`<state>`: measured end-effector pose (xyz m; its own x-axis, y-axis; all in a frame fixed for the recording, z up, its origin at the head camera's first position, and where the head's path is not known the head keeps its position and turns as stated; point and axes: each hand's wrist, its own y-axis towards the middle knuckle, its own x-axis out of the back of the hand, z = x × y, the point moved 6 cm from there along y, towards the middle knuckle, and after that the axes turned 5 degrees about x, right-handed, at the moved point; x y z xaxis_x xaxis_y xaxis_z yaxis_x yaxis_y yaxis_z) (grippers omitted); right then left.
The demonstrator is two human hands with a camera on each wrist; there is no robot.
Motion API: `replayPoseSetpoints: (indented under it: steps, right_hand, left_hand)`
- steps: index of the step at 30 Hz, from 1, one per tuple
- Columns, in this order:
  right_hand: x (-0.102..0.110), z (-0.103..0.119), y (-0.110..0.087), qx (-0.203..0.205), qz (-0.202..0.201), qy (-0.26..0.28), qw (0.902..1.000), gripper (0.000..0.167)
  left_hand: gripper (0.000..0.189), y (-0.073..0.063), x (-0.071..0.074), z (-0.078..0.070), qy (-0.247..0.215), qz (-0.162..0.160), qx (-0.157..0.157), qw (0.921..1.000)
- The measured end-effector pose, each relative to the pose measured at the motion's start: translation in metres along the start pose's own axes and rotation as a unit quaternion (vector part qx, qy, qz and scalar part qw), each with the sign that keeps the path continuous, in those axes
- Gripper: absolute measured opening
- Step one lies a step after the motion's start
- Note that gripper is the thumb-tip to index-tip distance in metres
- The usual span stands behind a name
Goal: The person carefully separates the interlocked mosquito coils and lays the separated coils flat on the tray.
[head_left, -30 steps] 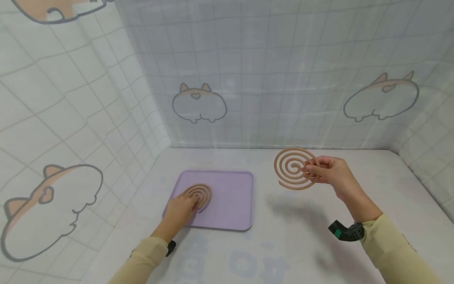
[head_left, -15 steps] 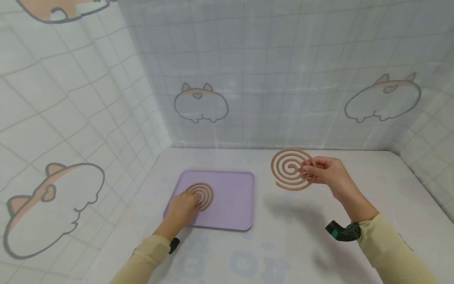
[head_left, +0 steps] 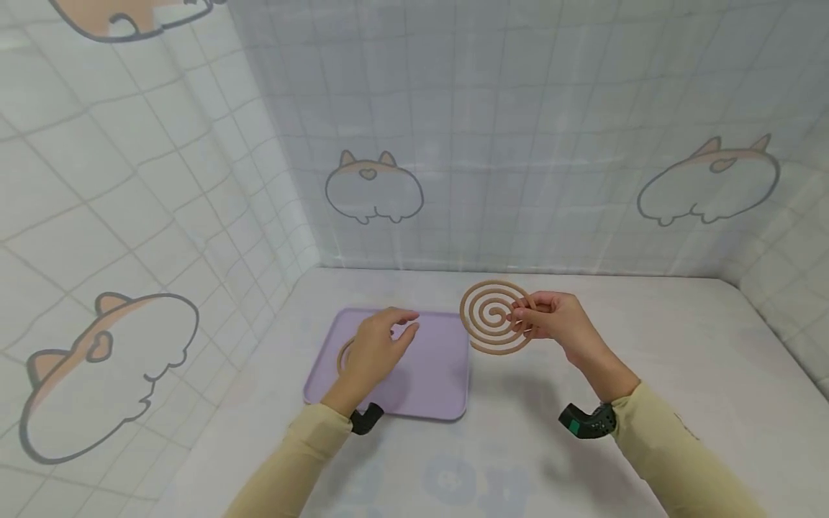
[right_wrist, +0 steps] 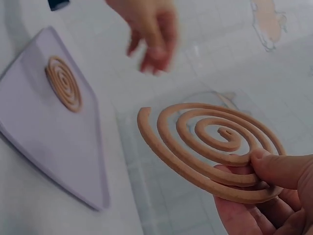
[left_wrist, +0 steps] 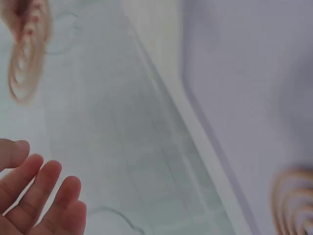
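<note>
A tan mosquito coil (head_left: 490,338) is pinched at its right edge by my right hand (head_left: 562,322), held up in the air with its spiral facing me. The right wrist view shows the thumb on top of this coil (right_wrist: 168,147) and fingers beneath. My left hand (head_left: 376,347) hovers above the purple tray (head_left: 437,374), thumb and fingers apart, holding nothing. Below it, another mosquito coil (right_wrist: 63,83) lies on the tray's left part; in the head view the left hand hides most of it.
The tray stands on a white table (head_left: 622,316) with pale printed shapes near the front. Sheets with a grid and cartoon dog pattern enclose the back wall (head_left: 518,144) and sides. Dark bands sit on both wrists.
My left hand has let go of the coil on the tray and risen to the right, fingers spread. My right hand has moved left with its coil, closer to the tray.
</note>
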<state>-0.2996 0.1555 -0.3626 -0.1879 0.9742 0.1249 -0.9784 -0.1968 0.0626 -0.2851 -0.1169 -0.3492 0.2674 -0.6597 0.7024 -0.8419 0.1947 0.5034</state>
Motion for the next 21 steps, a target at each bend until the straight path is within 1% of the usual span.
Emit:
replayPoseSetpoints:
  steps: [2, 4, 6, 8, 13, 15, 18, 21]
  right_hand:
    - [-0.009, -0.003, 0.002, -0.003, 0.003, 0.005, 1.0, 0.035]
    - [-0.018, -0.006, 0.004, -0.006, 0.007, 0.011, 0.9999, 0.033]
    - [-0.028, -0.008, 0.006, -0.009, 0.013, 0.017, 0.9997, 0.031]
    - [-0.039, -0.011, 0.009, -0.013, 0.015, 0.021, 0.9996, 0.029]
    - [-0.058, -0.02, 0.015, -0.029, 0.008, 0.033, 0.999, 0.024]
    - [-0.066, -0.024, 0.018, -0.033, 0.009, 0.043, 0.9985, 0.024]
    - [-0.078, -0.031, 0.023, -0.032, 0.006, 0.059, 0.9977, 0.025]
    - [-0.088, -0.04, 0.028, -0.034, -0.015, 0.056, 0.9977, 0.028]
  left_hand:
    - [0.019, 0.006, -0.005, -0.009, -0.049, 0.008, 0.004, 0.9988]
    - [0.021, 0.011, -0.01, -0.014, -0.085, 0.016, 0.017, 0.9961]
    - [0.021, 0.015, -0.016, -0.015, -0.105, 0.022, 0.028, 0.9938]
    - [0.018, 0.017, -0.018, -0.013, -0.117, 0.015, 0.042, 0.9921]
    - [0.01, 0.017, -0.02, 0.004, -0.127, -0.004, 0.087, 0.9881]
    - [0.01, 0.016, -0.021, 0.012, -0.125, -0.008, 0.1, 0.9872]
    - [0.008, 0.015, -0.022, 0.025, -0.12, -0.003, 0.123, 0.9851]
    - [0.005, 0.012, -0.026, 0.04, -0.112, 0.017, 0.16, 0.9805]
